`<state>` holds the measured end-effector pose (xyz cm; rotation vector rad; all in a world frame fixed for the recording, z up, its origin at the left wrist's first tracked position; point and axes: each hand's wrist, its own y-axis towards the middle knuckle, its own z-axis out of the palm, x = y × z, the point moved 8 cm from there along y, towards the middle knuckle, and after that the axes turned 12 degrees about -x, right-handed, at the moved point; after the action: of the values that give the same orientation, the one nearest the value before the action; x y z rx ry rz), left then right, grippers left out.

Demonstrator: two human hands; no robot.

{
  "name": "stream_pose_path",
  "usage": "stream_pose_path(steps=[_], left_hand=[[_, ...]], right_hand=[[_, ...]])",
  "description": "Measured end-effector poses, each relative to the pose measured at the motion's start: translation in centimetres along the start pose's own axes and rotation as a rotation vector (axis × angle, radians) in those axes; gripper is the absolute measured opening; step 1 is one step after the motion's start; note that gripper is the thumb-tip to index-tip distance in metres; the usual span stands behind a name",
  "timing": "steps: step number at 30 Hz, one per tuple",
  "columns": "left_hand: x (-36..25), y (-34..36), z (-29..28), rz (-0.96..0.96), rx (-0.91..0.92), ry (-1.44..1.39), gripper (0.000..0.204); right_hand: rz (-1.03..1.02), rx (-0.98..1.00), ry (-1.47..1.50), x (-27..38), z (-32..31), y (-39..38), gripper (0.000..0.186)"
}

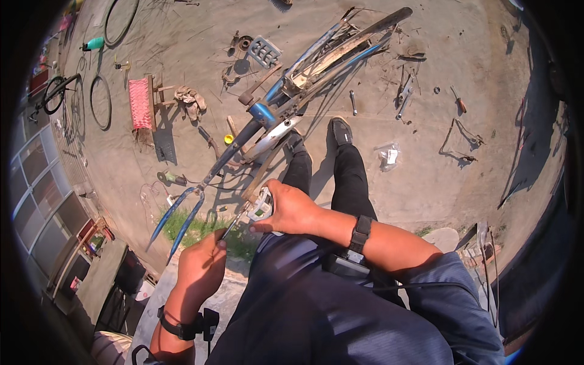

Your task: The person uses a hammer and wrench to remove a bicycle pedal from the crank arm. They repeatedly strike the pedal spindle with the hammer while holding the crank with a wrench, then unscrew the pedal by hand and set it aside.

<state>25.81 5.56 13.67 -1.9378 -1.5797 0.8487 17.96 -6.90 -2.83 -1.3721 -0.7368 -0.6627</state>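
Bike frame: stripped blue-and-black bicycle frame [263, 114] out on dusty ground [438, 188], fork end pointing lower left. This is my landmark for everything below.
Pedal: pale plastic thing, looks like a bike pedal [261, 207], held up just right of the frame's fork. Can't tell if it touches anything behind it.
Right hand: this hand [295, 210] has thumb and fingers clamped around the pedal, also right of the fork.
Left hand: fingers of this one [204, 261] are pinched tight on a slim metal rod [232, 224], below the fork. Rod points at the pedal; can't really see whether the tip is in it.
Left of the frame: red woven-top stool [141, 103], crumpled gloves or rag [190, 102] next to it, plus a green angle grinder [171, 178] just above the fork tips.
Beside the frame: little yellow cap [229, 139], close to its left side.
Right of the frame: small wrench [353, 102], clear plastic bag [388, 156], and a red-handled screwdriver [458, 102] way further out.
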Motion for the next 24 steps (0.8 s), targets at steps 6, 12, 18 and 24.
stream_pose_path(steps=[6,12,18,24], left_hand=[[-1.2,1.2,0.4,-0.006,0.016,0.136,0.028],[-1.0,1.8,0.8,0.045,-0.010,0.176,0.024],[1.5,2.2,1.4,0.045,-0.025,0.156,0.021],[3.4,1.9,2.2,0.133,-0.105,0.046,0.017]], right_hand=[[0.031,-0.005,-0.075,0.3,0.3,0.1,0.081],[0.031,-0.034,-0.068,0.5,0.2,-0.1,0.075],[0.022,-0.083,-0.043,-0.1,1.4,0.3,0.073],[0.064,-0.064,-0.025,0.2,1.7,0.5,0.072]])
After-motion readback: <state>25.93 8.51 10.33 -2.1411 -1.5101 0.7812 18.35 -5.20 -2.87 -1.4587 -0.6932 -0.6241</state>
